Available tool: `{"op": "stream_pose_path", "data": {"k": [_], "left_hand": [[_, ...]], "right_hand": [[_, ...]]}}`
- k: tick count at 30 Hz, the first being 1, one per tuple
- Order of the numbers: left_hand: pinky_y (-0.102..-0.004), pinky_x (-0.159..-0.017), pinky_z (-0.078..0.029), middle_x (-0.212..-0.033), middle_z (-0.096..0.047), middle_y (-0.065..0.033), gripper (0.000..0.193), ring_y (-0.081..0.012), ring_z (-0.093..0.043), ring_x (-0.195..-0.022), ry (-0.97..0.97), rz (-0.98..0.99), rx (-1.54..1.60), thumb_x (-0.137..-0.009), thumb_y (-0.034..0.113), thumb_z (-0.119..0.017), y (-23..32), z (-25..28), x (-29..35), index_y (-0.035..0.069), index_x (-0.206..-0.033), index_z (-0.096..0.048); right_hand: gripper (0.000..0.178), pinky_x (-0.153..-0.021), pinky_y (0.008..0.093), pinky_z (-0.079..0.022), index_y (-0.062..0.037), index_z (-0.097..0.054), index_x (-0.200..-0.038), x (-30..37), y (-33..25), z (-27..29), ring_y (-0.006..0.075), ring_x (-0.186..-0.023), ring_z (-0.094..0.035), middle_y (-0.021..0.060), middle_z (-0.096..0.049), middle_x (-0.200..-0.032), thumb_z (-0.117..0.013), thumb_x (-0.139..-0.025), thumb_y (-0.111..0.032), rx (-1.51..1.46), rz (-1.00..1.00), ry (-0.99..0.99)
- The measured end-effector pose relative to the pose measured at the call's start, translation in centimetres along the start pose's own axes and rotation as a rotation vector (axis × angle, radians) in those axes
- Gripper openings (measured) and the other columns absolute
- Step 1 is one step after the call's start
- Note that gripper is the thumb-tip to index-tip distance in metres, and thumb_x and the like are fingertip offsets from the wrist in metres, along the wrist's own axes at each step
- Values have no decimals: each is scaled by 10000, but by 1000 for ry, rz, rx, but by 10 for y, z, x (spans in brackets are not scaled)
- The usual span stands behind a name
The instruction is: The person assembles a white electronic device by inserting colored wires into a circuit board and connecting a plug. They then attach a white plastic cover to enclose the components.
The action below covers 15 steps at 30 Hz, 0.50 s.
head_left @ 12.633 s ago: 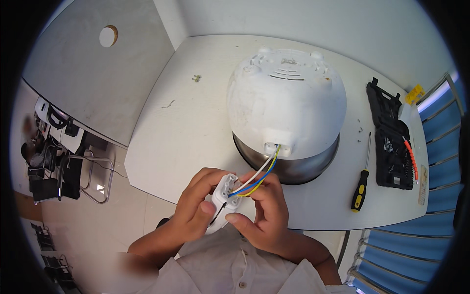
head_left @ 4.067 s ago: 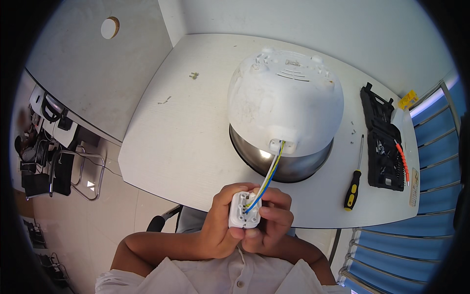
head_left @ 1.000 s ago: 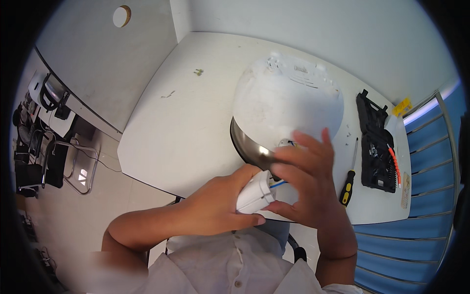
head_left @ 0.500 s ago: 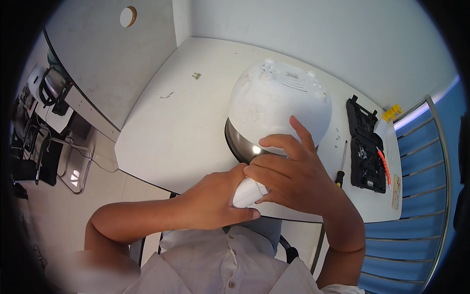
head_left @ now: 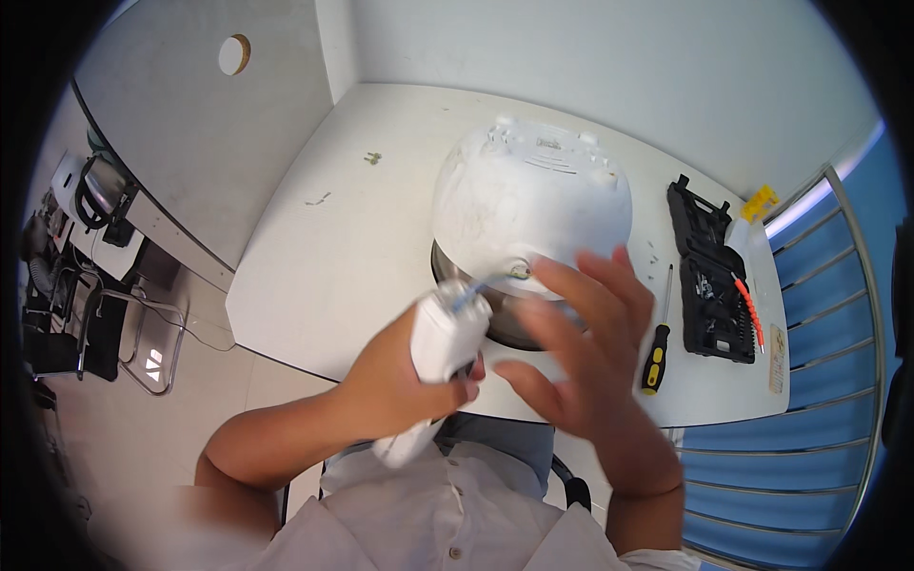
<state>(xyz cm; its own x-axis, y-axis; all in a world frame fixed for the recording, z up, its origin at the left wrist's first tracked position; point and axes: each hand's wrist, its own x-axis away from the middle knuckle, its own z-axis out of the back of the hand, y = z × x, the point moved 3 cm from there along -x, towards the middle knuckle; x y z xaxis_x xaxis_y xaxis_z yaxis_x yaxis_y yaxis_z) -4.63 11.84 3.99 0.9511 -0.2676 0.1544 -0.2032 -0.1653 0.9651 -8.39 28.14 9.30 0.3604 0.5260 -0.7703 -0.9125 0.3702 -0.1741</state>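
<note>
A white, rounded appliance body (head_left: pixel 533 200) with small feet and vent slots lies on the table, a shiny dark metal band (head_left: pixel 443 264) along its near left side. My left hand (head_left: pixel 390 376) is closed around a long white plastic piece (head_left: pixel 446 338), held tilted in front of the appliance. Thin bluish wires (head_left: pixel 486 285) run from the top of that piece to a small opening (head_left: pixel 519 269) in the white body. My right hand (head_left: pixel 590 352) is blurred by motion. Its fingers are spread, with nothing seen in them, close to the opening and right of the wires.
A yellow-and-black screwdriver (head_left: pixel 657 357) lies right of the appliance. Beyond it sits an open black tool case (head_left: pixel 709 300) with an orange flexible shaft (head_left: pixel 748 309) across it. Small screws (head_left: pixel 372 158) and bits (head_left: pixel 318 200) lie on the table's left. Metal railing (head_left: pixel 828 333) borders the right.
My right hand has come off the white plastic piece and opened. My left hand has turned that piece more upright, and the wires now show between it and the appliance.
</note>
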Motion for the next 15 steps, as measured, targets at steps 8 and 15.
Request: {"op": "stream_pose_path", "data": {"k": [8,15], "left_hand": [[-274,-593,-489,-808,-561,-67,259,-145,-579,-675,305,-114,358,-771,121,-607,10,11,-31,36,-996,-509],[-258,-605,-463,-844,-550,-45,199,-127,-557,-682,290,-245,355,-777,54,-576,12,-17,-41,45,-960,-500]], "right_hand": [[643,-888,387,-445,7,-262,-1332,84,-38,-71,243,-1048,-511,183,-403,-1251,-594,-867,-287,-1242,-866,-74],[713,-615,316,-500,1,-386,-1182,95,-38,-84,198,-681,-597,130,-567,-854,-464,-841,-621,-1510,-1164,-66]]}}
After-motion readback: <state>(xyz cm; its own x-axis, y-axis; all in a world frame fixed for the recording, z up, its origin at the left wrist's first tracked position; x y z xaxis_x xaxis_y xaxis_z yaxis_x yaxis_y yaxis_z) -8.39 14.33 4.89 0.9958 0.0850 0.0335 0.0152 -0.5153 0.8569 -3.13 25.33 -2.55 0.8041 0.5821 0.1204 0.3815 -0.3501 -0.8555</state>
